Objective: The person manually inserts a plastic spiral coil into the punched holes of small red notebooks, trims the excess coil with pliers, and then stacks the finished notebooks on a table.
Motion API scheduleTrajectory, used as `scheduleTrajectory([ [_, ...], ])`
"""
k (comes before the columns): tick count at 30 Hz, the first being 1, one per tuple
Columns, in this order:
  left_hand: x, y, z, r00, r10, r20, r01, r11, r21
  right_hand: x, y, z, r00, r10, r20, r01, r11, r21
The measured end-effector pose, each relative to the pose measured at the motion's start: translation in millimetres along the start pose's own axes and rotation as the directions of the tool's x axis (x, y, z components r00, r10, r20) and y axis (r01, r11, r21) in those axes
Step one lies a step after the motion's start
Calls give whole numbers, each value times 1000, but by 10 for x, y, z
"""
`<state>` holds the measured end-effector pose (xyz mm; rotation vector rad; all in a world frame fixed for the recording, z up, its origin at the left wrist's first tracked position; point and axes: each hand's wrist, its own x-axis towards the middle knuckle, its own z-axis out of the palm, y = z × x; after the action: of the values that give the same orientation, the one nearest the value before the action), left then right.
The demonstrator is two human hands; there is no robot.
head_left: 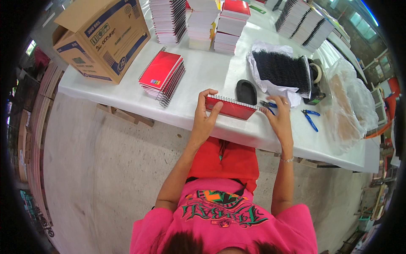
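Note:
A red spiral notebook (232, 109) stands on its edge near the front of the table, its wire coil (237, 101) running along the top. My left hand (206, 114) grips its left end, with the thumb on the red cover and the fingers behind. At the other end, my right hand (279, 116) has its thumb and finger closed at the coil's tip. Blue-handled pliers (270, 111) lie just behind those fingers, partly hidden. A black oval dish (246, 92) sits behind the notebook.
Left of my hands is a stack of red spiral notebooks (161, 70), with a cardboard box (105, 42) beyond. Taller notebook stacks (231, 27) stand at the back. Black coils (283, 72) lie on white paper. More blue pliers (311, 120) and a plastic bag (351, 103) are rightward.

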<state>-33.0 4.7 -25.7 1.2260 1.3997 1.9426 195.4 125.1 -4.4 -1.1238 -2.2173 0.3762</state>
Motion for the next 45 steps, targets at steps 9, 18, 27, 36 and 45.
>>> scheduleTrajectory([
  [9, -3, 38, -214, 988, -138, 67, 131, 987, 95, -399, 268, -202, 965, 215, -148, -227, 971, -72],
  [18, 15, 276, -232, 983, -146, 112, 127, 979, 162, -621, -833, -9, 951, 273, -143, -191, 886, 423],
  [27, -69, 479, -215, 983, -174, 56, 164, 975, 152, -647, -1371, 365, 990, -90, -107, 119, 943, 312],
  [36, -141, 550, -158, 997, -83, -1, 81, 973, 215, -697, -1413, 389, 995, -50, -92, 81, 928, 363],
  [45, -179, 566, -140, 999, 24, 38, -36, 939, 341, -438, -1304, -68, 585, -357, 728, -808, -184, 560],
])
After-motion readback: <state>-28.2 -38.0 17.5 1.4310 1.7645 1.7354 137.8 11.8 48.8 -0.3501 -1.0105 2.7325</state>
